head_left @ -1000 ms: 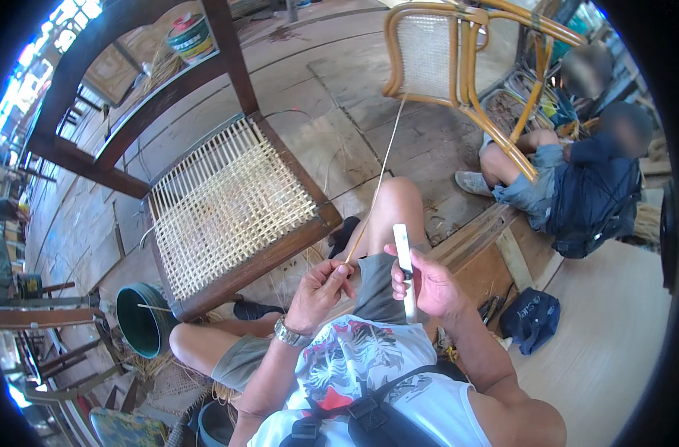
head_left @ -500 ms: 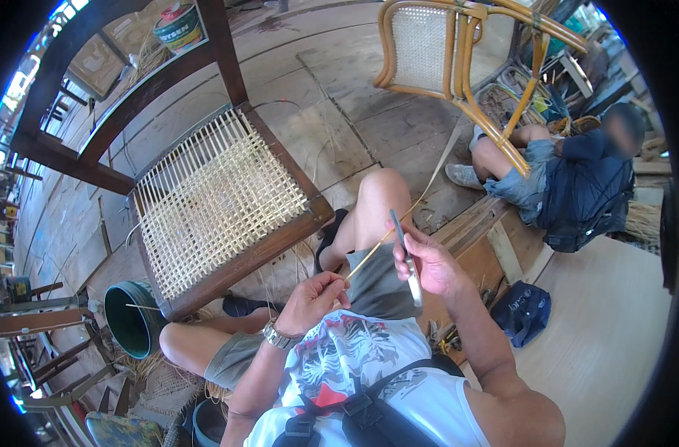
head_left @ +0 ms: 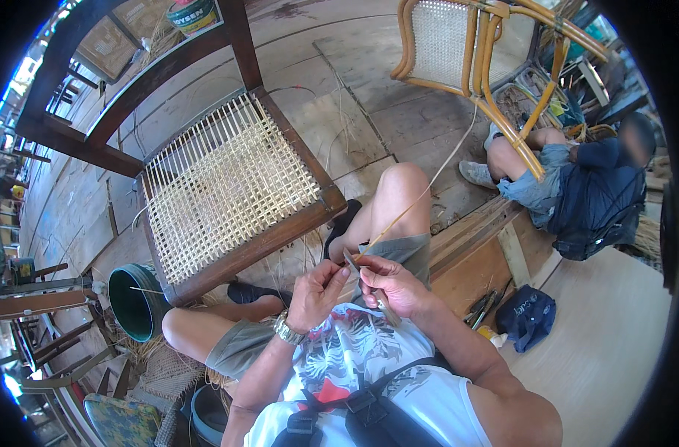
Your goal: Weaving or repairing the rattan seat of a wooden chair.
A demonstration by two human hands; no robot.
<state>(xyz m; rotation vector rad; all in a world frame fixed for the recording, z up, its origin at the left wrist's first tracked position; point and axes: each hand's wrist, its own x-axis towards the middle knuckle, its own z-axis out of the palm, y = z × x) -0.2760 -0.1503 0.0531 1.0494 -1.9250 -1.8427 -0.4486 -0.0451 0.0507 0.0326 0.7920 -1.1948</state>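
A long pale cane strand (head_left: 429, 186) runs from my hands up and to the right over the plank floor. My left hand (head_left: 317, 292) pinches the near end of the strand between thumb and fingers. My right hand (head_left: 390, 287) grips a small knife (head_left: 380, 299), blade by the strand's end where the two hands meet above my lap. A dark wooden chair (head_left: 287, 231) with a partly woven cane seat (head_left: 224, 182) stands right in front of my knees.
A green bucket (head_left: 134, 302) sits at the chair's left corner. A second person (head_left: 578, 194) sits at the right under a rattan chair (head_left: 474, 52). A dark blue pouch (head_left: 529, 316) and tools lie by a wooden step. Chair frames stand at left.
My right hand has come down and in toward my left hand, so the knife now sits low at the strand's end. The view has shifted slightly.
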